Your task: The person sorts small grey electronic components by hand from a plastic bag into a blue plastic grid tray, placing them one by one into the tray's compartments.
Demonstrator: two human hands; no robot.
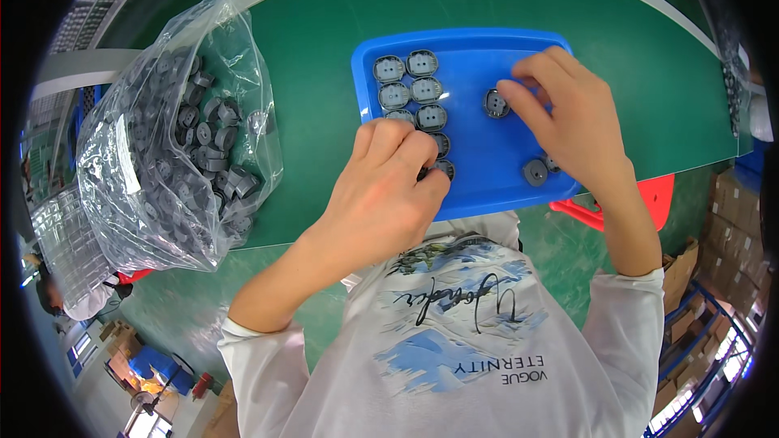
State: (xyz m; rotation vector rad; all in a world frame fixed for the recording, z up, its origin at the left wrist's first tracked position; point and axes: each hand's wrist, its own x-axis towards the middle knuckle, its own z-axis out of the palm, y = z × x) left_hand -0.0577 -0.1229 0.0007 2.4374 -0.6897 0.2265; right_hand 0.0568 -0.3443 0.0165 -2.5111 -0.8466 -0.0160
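Observation:
Within the blue tray [479,195], grey oval plastic parts [422,62] lie in two columns along the left side. My left hand [377,182] is over the near end of these columns, its fingers pinched together on a dark grey plastic part [422,173], mostly hidden by the fingers. My right hand [572,109] hovers over the tray's right side with thumb and fingers apart. Its thumb tip is right beside, perhaps touching, a single rounded grey part [496,104]. A round grey part [535,172] lies near the right front corner, with another partly hidden under my right wrist.
A clear plastic bag [243,49] holding many grey parts [215,134] stands left of the tray on the green table [312,73]. A red stool [657,199] shows past the table edge at right. Cardboard boxes [734,219] are stacked far right.

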